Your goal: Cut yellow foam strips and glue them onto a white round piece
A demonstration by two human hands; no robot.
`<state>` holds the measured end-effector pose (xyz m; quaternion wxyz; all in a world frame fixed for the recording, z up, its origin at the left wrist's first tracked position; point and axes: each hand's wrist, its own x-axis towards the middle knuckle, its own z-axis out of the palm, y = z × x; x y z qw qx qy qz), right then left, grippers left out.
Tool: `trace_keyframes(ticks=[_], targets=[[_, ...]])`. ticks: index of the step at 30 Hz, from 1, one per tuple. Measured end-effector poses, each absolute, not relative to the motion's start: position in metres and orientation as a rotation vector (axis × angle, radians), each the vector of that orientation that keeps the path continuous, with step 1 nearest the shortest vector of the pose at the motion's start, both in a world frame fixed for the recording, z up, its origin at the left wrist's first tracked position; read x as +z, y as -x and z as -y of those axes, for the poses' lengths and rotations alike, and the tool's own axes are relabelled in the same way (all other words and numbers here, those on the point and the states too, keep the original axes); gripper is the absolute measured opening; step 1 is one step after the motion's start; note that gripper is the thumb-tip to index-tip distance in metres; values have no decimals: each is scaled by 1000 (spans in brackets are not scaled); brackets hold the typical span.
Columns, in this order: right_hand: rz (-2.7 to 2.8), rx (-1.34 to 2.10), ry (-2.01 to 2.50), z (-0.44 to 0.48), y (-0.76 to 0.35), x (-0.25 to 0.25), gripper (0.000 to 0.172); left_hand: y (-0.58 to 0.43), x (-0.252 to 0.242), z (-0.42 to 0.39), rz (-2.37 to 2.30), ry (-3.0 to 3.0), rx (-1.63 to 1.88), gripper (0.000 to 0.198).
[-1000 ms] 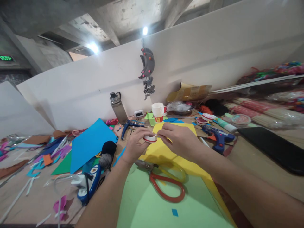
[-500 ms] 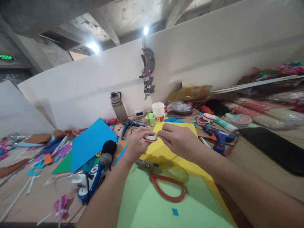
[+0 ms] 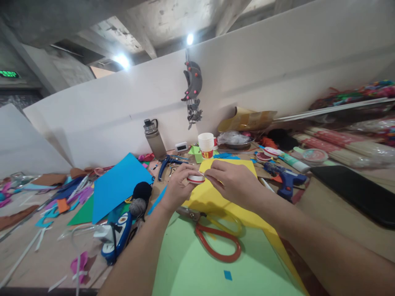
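My left hand (image 3: 177, 187) grips a small white roll of tape with a red rim (image 3: 195, 179), held above a yellow paper sheet (image 3: 216, 197). My right hand (image 3: 232, 181) meets the roll from the right, fingertips pinched at its edge. Whether they hold a tape end I cannot tell. Red-handled scissors (image 3: 216, 238) lie just below my hands, partly on a light green sheet (image 3: 197, 267).
A blue sheet (image 3: 119, 185), paper scraps and a blue-white tool (image 3: 115, 238) lie at the left. A blue glue gun (image 3: 285, 179), a black pad (image 3: 358, 193), paper cups (image 3: 205, 145) and a grey bottle (image 3: 153, 139) stand behind, before a white partition wall.
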<state>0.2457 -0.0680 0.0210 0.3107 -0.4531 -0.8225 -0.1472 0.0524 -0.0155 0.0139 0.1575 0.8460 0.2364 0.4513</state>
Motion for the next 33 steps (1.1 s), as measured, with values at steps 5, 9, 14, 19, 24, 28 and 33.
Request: trace_keyframes(ticks=[5,9,14,19,24,28,33], targets=[[2108,-340,1167,67,-244,20,26,-52,15,15,-699,-2395,1299,11],[2076,-300,1174,68,-243,18,23,-52,17,16,-711,-2386,1303,10],[2034,-284,1187,70,-240,17,22,-51,17,17,-720,-2378,1318,10],[2033,-331,1174,71,-238,14,23,-51,15,16,-742,-2373,1318,10],[2036,-447,1160,72,-237,14,24,-51,14,15,-743,-2366,1319,10],[2016,-505,1129,73,-236,15,24,-51,13,14,-740,-2349,1329,10],[2001,-556,1087,73,-234,14,21,-53,11,14,-732,-2280,1353,10]])
